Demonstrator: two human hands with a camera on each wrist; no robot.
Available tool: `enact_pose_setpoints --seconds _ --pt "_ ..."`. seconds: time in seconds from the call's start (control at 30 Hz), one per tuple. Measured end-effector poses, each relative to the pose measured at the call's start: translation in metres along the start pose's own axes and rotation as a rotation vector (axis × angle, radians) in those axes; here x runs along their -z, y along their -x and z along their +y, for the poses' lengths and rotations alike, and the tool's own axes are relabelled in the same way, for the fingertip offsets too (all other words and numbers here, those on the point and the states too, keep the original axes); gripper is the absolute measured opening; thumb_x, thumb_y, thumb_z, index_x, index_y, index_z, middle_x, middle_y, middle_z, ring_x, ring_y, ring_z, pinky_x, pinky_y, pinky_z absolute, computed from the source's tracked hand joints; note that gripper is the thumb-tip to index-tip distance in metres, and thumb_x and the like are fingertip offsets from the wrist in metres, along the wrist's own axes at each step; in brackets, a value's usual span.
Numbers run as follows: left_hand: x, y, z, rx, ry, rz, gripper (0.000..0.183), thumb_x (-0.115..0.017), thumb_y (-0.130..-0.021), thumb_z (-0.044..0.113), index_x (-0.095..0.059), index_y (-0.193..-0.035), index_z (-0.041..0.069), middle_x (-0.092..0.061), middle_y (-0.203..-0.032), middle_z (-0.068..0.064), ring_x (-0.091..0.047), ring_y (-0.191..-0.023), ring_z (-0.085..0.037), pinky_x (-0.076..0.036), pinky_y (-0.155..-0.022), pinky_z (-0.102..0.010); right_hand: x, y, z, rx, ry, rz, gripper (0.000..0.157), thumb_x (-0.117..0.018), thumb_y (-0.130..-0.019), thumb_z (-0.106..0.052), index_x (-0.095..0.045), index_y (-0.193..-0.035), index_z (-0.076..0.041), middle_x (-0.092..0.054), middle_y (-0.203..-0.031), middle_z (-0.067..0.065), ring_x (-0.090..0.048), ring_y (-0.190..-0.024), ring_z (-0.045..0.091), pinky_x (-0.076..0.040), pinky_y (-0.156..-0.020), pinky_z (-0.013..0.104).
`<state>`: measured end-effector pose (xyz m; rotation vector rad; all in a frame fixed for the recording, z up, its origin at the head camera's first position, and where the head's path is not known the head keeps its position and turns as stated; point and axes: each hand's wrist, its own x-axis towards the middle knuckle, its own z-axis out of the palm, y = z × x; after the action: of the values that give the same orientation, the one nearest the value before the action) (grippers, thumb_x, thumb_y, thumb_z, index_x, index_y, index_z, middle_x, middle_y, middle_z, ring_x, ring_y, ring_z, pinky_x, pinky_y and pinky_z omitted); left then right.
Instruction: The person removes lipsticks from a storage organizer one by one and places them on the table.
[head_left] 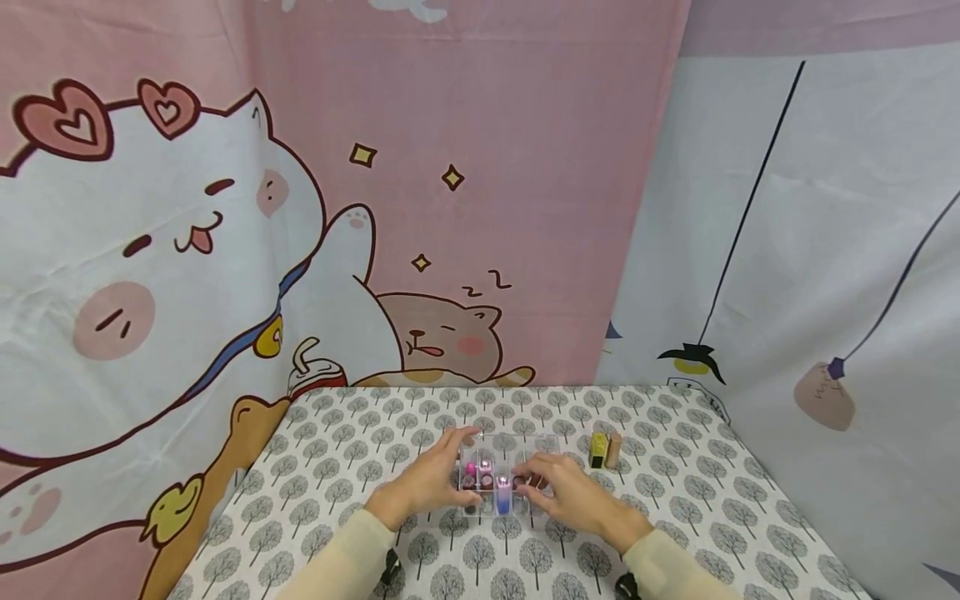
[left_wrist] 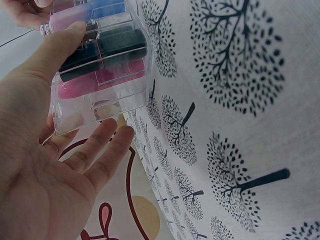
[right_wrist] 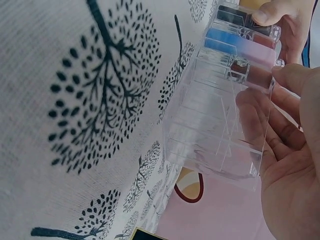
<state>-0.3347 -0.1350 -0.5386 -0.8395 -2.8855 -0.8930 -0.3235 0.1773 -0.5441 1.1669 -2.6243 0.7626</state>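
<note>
A clear divided cosmetics organizer [head_left: 551, 442] stands on the patterned cloth, several lip tubes in its left and middle compartments. My left hand [head_left: 429, 477] holds its left end, the thumb at the front by a dark tube [left_wrist: 122, 50] and other fingers round the side and back. Beside the dark tube sits a bright pink tube [left_wrist: 102, 82]. A blue-and-pink tube [head_left: 503, 498] stands upright near the middle. Just right of it, my right hand [head_left: 573, 493] pinches a brownish lip tube [right_wrist: 259, 77] in its compartment. Fingers partly hide that tube in the head view.
Right of the organizer stand a yellow-and-black small box [head_left: 597, 450] and a tan small box [head_left: 613, 451]. A tree-print cloth [head_left: 480, 554] covers the table. Behind it hangs a cartoon curtain [head_left: 525, 208], with pale fabric on the right.
</note>
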Motion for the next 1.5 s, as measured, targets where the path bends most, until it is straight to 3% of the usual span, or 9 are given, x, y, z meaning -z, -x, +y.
enact_pose_setpoints --seconds 0.3,0.47,0.63,0.93,1.27,1.5 --pt "-0.001 0.0 0.001 0.007 0.018 -0.002 0.12 -0.103 -0.089 0.041 -0.029 -0.183 0.025 -0.055 -0.171 -0.006 -0.072 -0.135 -0.033 -0.07 -0.108 -0.051 0.002 0.0 -0.001 -0.03 -0.067 -0.013 0.024 -0.079 -0.112 -0.022 -0.082 -0.132 -0.008 -0.085 -0.121 0.0 -0.076 -0.103 0.001 -0.072 -0.092 0.027" --pt "0.001 0.001 0.003 -0.001 0.026 0.001 0.12 -0.104 -0.089 0.039 -0.03 -0.182 0.023 -0.056 -0.17 -0.007 -0.072 -0.138 -0.035 -0.069 -0.11 -0.055 0.001 0.001 0.0 -0.034 -0.057 -0.008 0.027 -0.079 -0.112 -0.024 -0.081 -0.133 -0.007 -0.085 -0.125 0.001 -0.077 -0.105 0.002 -0.072 -0.095 0.029" --pt "0.001 0.002 0.004 -0.007 0.027 -0.001 0.119 -0.104 -0.089 0.037 -0.031 -0.182 0.021 -0.056 -0.17 -0.01 -0.071 -0.138 -0.035 -0.069 -0.109 -0.055 0.001 0.001 -0.001 -0.054 -0.054 -0.006 0.027 -0.079 -0.113 -0.027 -0.081 -0.133 -0.009 -0.085 -0.123 -0.002 -0.076 -0.106 0.001 -0.073 -0.097 0.033" --pt "0.001 0.001 0.003 -0.012 0.02 0.005 0.119 -0.104 -0.088 0.037 -0.031 -0.182 0.021 -0.056 -0.169 -0.012 -0.072 -0.133 -0.033 -0.07 -0.106 -0.052 0.002 0.001 -0.001 -0.07 -0.115 0.001 0.021 -0.078 -0.113 -0.024 -0.081 -0.128 -0.01 -0.082 -0.112 -0.01 -0.072 -0.099 -0.002 -0.07 -0.088 0.023" --pt "0.0 0.0 0.002 -0.012 0.008 0.011 0.12 -0.105 -0.088 0.037 -0.031 -0.182 0.021 -0.057 -0.169 -0.01 -0.073 -0.128 -0.03 -0.07 -0.107 -0.052 0.005 -0.001 -0.002 -0.062 -0.137 0.024 0.021 -0.077 -0.114 -0.024 -0.08 -0.129 -0.009 -0.084 -0.114 -0.007 -0.076 -0.1 0.0 -0.071 -0.091 0.024" --pt "0.001 0.0 0.003 -0.011 -0.004 0.012 0.119 -0.104 -0.089 0.038 -0.032 -0.181 0.02 -0.057 -0.168 -0.01 -0.073 -0.129 -0.031 -0.07 -0.107 -0.052 0.011 -0.002 -0.004 0.006 -0.116 0.081 0.015 -0.078 -0.113 -0.019 -0.079 -0.126 -0.01 -0.085 -0.112 -0.006 -0.077 -0.096 -0.001 -0.071 -0.087 0.023"
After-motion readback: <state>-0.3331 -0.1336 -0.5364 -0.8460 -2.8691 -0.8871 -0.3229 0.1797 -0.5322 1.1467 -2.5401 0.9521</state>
